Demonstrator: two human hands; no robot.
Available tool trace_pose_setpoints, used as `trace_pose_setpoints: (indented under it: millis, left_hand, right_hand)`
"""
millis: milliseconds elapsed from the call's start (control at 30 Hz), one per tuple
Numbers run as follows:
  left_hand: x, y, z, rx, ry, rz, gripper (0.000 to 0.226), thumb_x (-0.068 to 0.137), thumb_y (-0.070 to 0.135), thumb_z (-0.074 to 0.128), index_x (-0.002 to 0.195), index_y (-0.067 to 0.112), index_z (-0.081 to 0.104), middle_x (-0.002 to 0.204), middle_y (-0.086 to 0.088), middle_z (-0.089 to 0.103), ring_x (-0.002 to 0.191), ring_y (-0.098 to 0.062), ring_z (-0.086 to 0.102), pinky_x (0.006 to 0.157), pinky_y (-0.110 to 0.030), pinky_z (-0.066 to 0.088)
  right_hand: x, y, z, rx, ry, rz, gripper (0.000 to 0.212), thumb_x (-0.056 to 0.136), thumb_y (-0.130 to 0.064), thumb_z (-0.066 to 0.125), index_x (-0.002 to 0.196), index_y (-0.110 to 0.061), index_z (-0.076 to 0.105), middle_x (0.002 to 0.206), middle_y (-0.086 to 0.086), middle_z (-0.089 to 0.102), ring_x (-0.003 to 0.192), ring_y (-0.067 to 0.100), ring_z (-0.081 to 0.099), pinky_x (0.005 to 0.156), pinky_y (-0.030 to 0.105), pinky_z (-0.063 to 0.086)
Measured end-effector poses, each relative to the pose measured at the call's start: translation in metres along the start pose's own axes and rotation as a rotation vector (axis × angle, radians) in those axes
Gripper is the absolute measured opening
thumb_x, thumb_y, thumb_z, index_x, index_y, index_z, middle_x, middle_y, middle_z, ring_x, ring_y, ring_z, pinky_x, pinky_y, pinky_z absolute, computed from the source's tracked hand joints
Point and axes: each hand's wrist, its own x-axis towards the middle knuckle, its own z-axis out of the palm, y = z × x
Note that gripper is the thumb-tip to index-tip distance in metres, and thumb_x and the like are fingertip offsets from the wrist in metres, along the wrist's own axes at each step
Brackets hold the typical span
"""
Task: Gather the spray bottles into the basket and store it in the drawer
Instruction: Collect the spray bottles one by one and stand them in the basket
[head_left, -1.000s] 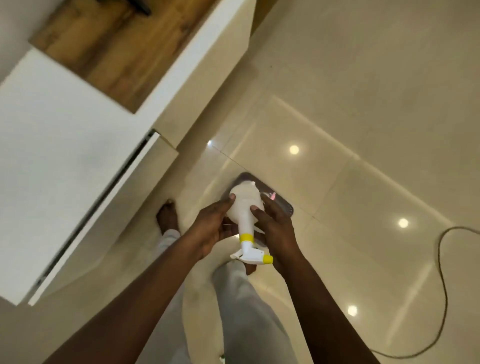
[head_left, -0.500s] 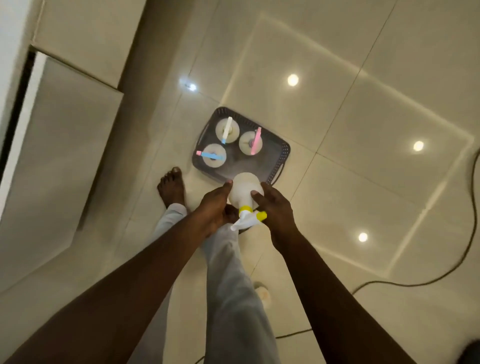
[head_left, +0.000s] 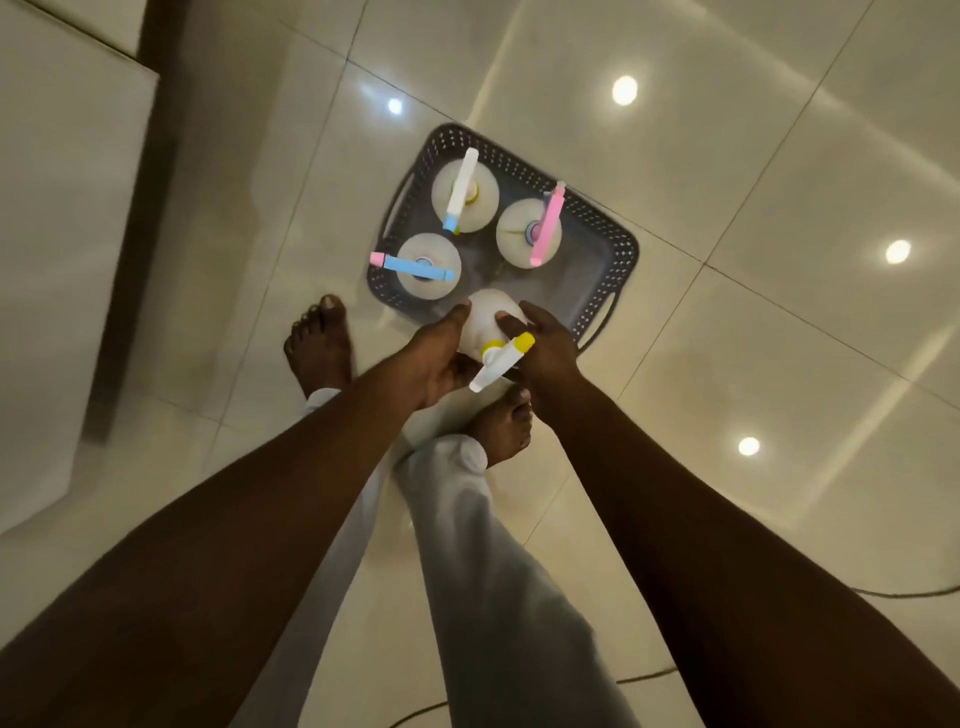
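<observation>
A dark perforated basket sits on the tiled floor ahead of my feet. Three white spray bottles stand in it: one with a white trigger head, one with a pink head, one with a blue head. A fourth white bottle with a yellow nozzle hangs over the basket's near edge. My left hand grips its left side. My right hand grips its right side beside the trigger.
A white cabinet with a dark gap along its edge stands at the left. My bare feet are just in front of the basket. A dark cable lies on the glossy floor at the lower right.
The view has tilted down and closer to the floor. Both hands have carried the yellow-nozzle bottle lower and forward, from above the basket to its near edge.
</observation>
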Motion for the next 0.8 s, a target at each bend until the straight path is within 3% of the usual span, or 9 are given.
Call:
trace_pose_setpoints:
  millis: [100,200,300,400,467,533,600,733,800]
  left_hand:
    - [0.023,0.007,0.001,-0.007,-0.032,-0.004,0.063,0.106,0.045,0.053,0.156,0.009,0.041,0.153,-0.023,0.052,0.138,-0.039,0.054,0.118,-0.051,0.043]
    - [0.040,0.012,0.008,-0.033,-0.035,0.029,0.061,0.108,0.044,0.047,0.159,0.010,0.039,0.157,-0.022,0.049,0.143,-0.038,0.050,0.121,-0.050,0.038]
    - [0.052,0.015,0.012,-0.007,-0.035,0.040,0.062,0.108,0.047,0.047,0.157,0.011,0.041,0.154,-0.022,0.052,0.140,-0.037,0.053,0.119,-0.049,0.042]
    - [0.066,0.017,0.013,-0.004,-0.066,0.018,0.063,0.107,0.049,0.046,0.158,0.011,0.041,0.154,-0.022,0.052,0.140,-0.037,0.054,0.109,-0.045,0.049]
    - [0.074,0.018,0.013,-0.040,-0.049,0.002,0.065,0.107,0.048,0.048,0.158,0.011,0.039,0.156,-0.022,0.049,0.142,-0.037,0.051,0.110,-0.045,0.048]
    - [0.079,0.019,0.012,-0.060,-0.030,-0.003,0.065,0.107,0.048,0.048,0.159,0.011,0.037,0.159,-0.021,0.046,0.145,-0.036,0.048,0.109,-0.046,0.048]
    - [0.081,0.018,0.010,-0.050,-0.045,-0.007,0.065,0.107,0.050,0.046,0.158,0.012,0.039,0.157,-0.021,0.049,0.143,-0.037,0.051,0.098,-0.045,0.053]
    - [0.080,0.018,0.009,-0.044,-0.043,0.013,0.059,0.109,0.047,0.043,0.157,0.013,0.041,0.153,-0.022,0.051,0.140,-0.042,0.052,0.112,-0.054,0.047]
    - [0.073,0.017,0.008,0.016,-0.019,0.043,0.051,0.109,0.041,0.043,0.150,0.011,0.049,0.141,-0.021,0.060,0.128,-0.041,0.061,0.099,-0.054,0.056]
  right_hand:
    - [0.020,0.002,0.007,0.000,0.019,-0.007,0.060,0.096,-0.025,0.074,0.151,-0.014,0.054,0.149,0.014,0.056,0.129,0.034,0.061,0.099,0.045,0.059]
    - [0.035,0.000,0.011,0.039,0.002,0.017,0.060,0.097,-0.023,0.072,0.153,-0.015,0.051,0.150,0.015,0.054,0.128,0.035,0.061,0.090,0.040,0.059]
    - [0.047,-0.003,0.014,0.096,-0.017,0.057,0.061,0.098,-0.022,0.071,0.155,-0.018,0.048,0.151,0.013,0.052,0.127,0.037,0.061,0.083,0.040,0.060]
    - [0.059,-0.003,0.014,0.094,-0.017,0.058,0.063,0.098,-0.022,0.071,0.156,-0.016,0.047,0.156,0.014,0.049,0.133,0.037,0.057,0.104,0.051,0.056]
    - [0.064,-0.002,0.014,0.094,-0.021,0.072,0.064,0.098,-0.022,0.071,0.157,-0.015,0.046,0.157,0.014,0.049,0.136,0.037,0.056,0.109,0.054,0.052]
    - [0.067,-0.001,0.015,0.085,-0.024,0.080,0.063,0.098,-0.022,0.070,0.157,-0.015,0.046,0.157,0.015,0.049,0.136,0.036,0.056,0.110,0.054,0.051]
    - [0.069,0.001,0.017,0.074,-0.038,0.075,0.064,0.099,-0.021,0.069,0.158,-0.015,0.044,0.158,0.014,0.048,0.136,0.035,0.055,0.111,0.053,0.050]
    - [0.065,0.000,0.018,0.104,-0.072,0.125,0.064,0.102,-0.024,0.063,0.161,-0.021,0.038,0.159,0.011,0.047,0.137,0.032,0.054,0.107,0.045,0.052]
    - [0.058,-0.001,0.017,0.103,-0.073,0.144,0.062,0.103,-0.028,0.059,0.161,-0.025,0.038,0.157,0.008,0.048,0.135,0.030,0.053,0.107,0.046,0.053]
